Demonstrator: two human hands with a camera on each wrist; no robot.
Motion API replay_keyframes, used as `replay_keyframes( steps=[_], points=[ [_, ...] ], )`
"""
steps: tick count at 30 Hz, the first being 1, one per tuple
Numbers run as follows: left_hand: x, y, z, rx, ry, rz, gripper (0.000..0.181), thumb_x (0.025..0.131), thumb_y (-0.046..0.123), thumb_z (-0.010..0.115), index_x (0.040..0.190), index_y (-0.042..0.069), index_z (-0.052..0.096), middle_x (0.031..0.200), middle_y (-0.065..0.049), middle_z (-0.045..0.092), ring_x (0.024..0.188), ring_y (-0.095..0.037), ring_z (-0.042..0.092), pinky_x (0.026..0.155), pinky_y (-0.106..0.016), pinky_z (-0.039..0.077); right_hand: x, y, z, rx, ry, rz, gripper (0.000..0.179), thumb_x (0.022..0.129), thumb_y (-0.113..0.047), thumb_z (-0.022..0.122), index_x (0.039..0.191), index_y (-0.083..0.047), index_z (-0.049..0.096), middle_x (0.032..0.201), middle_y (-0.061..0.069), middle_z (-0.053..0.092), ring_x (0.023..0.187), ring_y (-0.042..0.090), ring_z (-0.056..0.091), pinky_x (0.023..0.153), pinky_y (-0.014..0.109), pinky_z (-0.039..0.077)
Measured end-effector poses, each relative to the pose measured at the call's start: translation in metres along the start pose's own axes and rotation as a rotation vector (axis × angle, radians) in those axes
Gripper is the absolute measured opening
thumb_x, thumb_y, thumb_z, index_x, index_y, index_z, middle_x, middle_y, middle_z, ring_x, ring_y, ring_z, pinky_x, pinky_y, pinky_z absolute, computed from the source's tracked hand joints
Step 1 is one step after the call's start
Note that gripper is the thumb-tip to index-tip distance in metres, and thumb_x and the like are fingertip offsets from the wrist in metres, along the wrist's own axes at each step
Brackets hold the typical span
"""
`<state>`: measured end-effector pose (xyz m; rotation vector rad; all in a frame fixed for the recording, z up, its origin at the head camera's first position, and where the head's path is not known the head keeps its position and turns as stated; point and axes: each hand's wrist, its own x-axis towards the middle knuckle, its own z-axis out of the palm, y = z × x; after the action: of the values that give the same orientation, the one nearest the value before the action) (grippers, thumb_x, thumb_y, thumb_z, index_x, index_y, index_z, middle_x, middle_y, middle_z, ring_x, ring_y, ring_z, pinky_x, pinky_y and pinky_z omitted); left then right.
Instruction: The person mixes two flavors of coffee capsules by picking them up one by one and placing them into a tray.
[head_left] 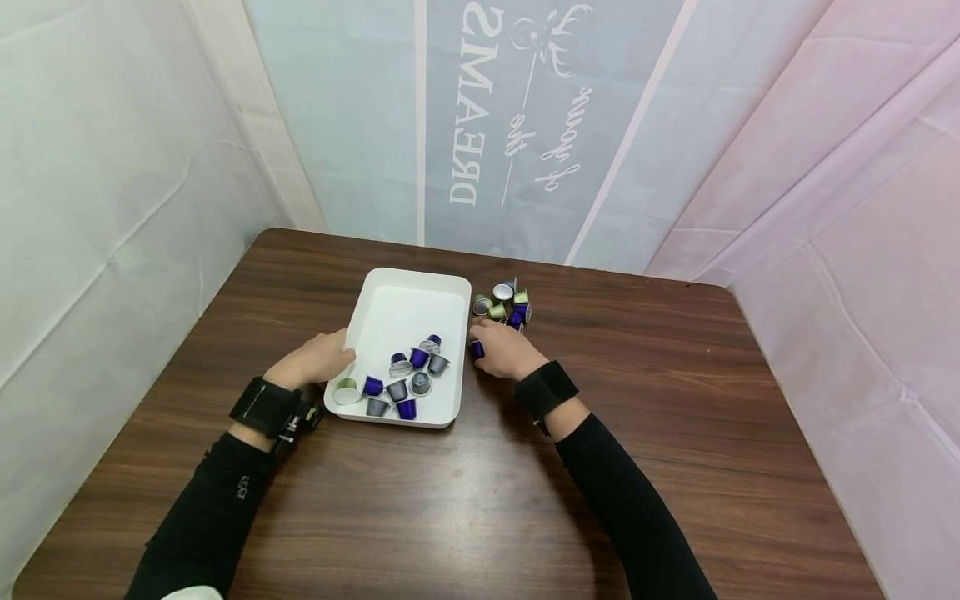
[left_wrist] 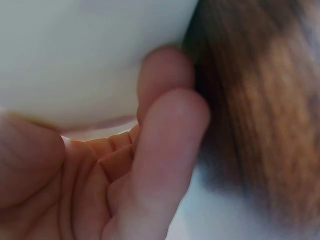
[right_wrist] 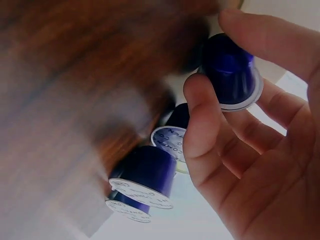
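My left hand [head_left: 318,358] grips the left side of a white tray [head_left: 405,281], whose pale wall [left_wrist: 75,60] lies between thumb and fingers in the left wrist view. Inside the tray, toward its near end, lie several coffee capsules: purple ones [head_left: 406,409], grey ones [head_left: 438,364] and a pale green one [head_left: 347,392]. Just beyond the tray's right side, my right hand [head_left: 508,350] holds a purple coffee capsule [right_wrist: 229,70] between thumb and fingers. More purple capsules [right_wrist: 145,170] with printed white lids show beside that hand in the right wrist view.
A loose pile of green capsules [head_left: 497,311], purple and white-lidded ones lies on the brown wooden table [head_left: 637,358], right of the tray's far end. Fabric curtains [head_left: 360,125] hang behind the table and along both sides.
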<state>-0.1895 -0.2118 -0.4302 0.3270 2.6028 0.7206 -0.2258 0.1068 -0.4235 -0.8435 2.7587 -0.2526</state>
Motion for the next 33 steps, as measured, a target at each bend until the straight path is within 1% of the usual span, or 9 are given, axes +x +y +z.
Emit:
replay_keyframes(
  steps=[4, 10, 16, 21, 23, 26, 30, 33],
  points=[
    [-0.001, 0.0, 0.001, -0.009, -0.004, -0.007, 0.051, 0.099, 0.013, 0.032, 0.145, -0.006, 0.025, 0.121, -0.027, 0.052, 0.054, -0.02, 0.053, 0.049, -0.033, 0.044, -0.002, 0.001, 0.0, -0.015, 0.001, -0.012, 0.039, 0.086, -0.019, 0.07, 0.121, -0.006, 0.059, 0.121, 0.011, 0.056, 0.101, 0.024, 0.059, 0.085, 0.036, 0.047],
    [-0.003, 0.002, 0.0, -0.001, -0.005, -0.011, 0.051, 0.099, 0.013, 0.032, 0.145, -0.007, 0.025, 0.122, -0.028, 0.052, 0.055, -0.02, 0.053, 0.05, -0.033, 0.044, -0.008, -0.001, -0.006, -0.018, 0.002, -0.024, 0.029, 0.087, -0.022, 0.069, 0.112, -0.007, 0.061, 0.105, 0.007, 0.058, 0.086, 0.018, 0.058, 0.074, 0.033, 0.048],
    [-0.003, 0.002, -0.001, 0.002, -0.003, -0.012, 0.051, 0.098, 0.013, 0.031, 0.144, -0.009, 0.025, 0.12, -0.028, 0.052, 0.055, -0.02, 0.052, 0.05, -0.033, 0.043, -0.013, -0.005, -0.015, 0.002, -0.002, -0.024, 0.021, 0.089, -0.025, 0.068, 0.099, -0.007, 0.062, 0.086, 0.002, 0.056, 0.073, 0.014, 0.053, 0.066, 0.03, 0.045],
    [-0.002, 0.001, 0.0, 0.0, -0.005, -0.005, 0.051, 0.098, 0.013, 0.031, 0.145, -0.008, 0.025, 0.122, -0.028, 0.051, 0.055, -0.02, 0.053, 0.049, -0.033, 0.044, -0.016, -0.01, -0.023, 0.002, 0.023, -0.012, 0.018, 0.089, -0.026, 0.068, 0.089, -0.009, 0.061, 0.078, -0.001, 0.054, 0.067, 0.013, 0.051, 0.062, 0.028, 0.043],
    [-0.001, 0.001, 0.0, -0.006, -0.009, -0.012, 0.051, 0.098, 0.013, 0.032, 0.145, -0.007, 0.025, 0.12, -0.028, 0.052, 0.055, -0.021, 0.053, 0.049, -0.033, 0.044, -0.017, -0.013, -0.026, 0.002, 0.031, -0.014, 0.018, 0.089, -0.026, 0.067, 0.089, -0.009, 0.06, 0.077, -0.001, 0.053, 0.066, 0.013, 0.051, 0.061, 0.027, 0.043],
    [-0.001, 0.001, -0.001, -0.003, -0.011, -0.019, 0.051, 0.098, 0.014, 0.032, 0.144, -0.008, 0.026, 0.117, -0.027, 0.053, 0.056, -0.021, 0.053, 0.049, -0.033, 0.044, -0.019, -0.017, -0.031, 0.001, 0.047, -0.02, 0.019, 0.089, -0.025, 0.068, 0.093, -0.008, 0.061, 0.077, 0.0, 0.054, 0.066, 0.012, 0.051, 0.06, 0.027, 0.043],
    [-0.002, 0.002, -0.002, 0.007, -0.009, -0.022, 0.051, 0.098, 0.014, 0.033, 0.143, -0.009, 0.026, 0.118, -0.027, 0.053, 0.06, -0.021, 0.054, 0.051, -0.032, 0.044, -0.021, -0.023, -0.039, -0.001, 0.062, -0.039, 0.021, 0.089, -0.024, 0.067, 0.096, -0.005, 0.061, 0.077, 0.001, 0.054, 0.067, 0.014, 0.052, 0.061, 0.028, 0.044],
    [-0.002, 0.003, -0.001, 0.009, -0.009, -0.021, 0.051, 0.098, 0.013, 0.033, 0.143, -0.008, 0.027, 0.119, -0.027, 0.053, 0.06, -0.021, 0.054, 0.051, -0.032, 0.044, -0.021, -0.028, -0.046, 0.004, 0.065, -0.057, 0.021, 0.09, -0.023, 0.066, 0.098, -0.004, 0.062, 0.077, 0.002, 0.054, 0.068, 0.015, 0.052, 0.062, 0.029, 0.043]
  ],
)
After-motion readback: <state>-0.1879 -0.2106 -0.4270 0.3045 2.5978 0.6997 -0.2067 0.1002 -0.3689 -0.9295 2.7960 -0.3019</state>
